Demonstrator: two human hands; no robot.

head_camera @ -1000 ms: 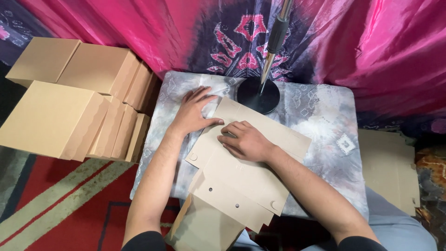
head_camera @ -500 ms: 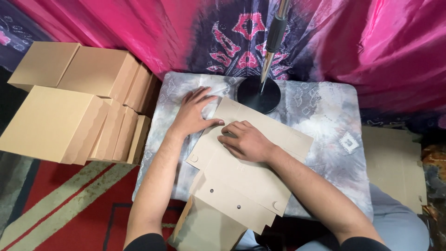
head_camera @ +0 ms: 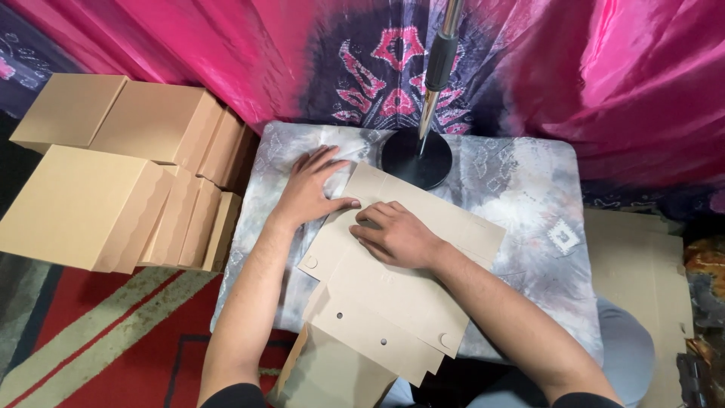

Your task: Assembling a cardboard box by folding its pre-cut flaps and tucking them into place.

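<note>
Nearest, the flat cardboard blank [head_camera: 393,295] hangs its punched flap past the near edge of the counter [head_camera: 529,189], over the person's lap; its far half lies on the marbled cloth, running up toward the black round stand base [head_camera: 417,157]. The right hand [head_camera: 396,236] presses down on the middle of the blank, fingers curled and knuckles up, grasping nothing. The left hand [head_camera: 310,189] lies flat and spread, released, palm on the cloth with fingertips touching the blank's left far corner. The likeliest trouble, as I judge it, is the overhanging part: if the pressing hand lifts, the blank's weight could tip it off the near edge. A push toward the far side would slide the blank into the stand base, which sits just beside its far edge, and could jog the pole. A crooked crease is also possible if the left fingertips let the corner slip. Open room lies on the right, where bare cloth runs to the counter's edge; beyond it more flat sheets [head_camera: 642,272] lie lower. To the left, well apart from the counter, folded boxes [head_camera: 98,196] stand stacked on the floor.
</note>
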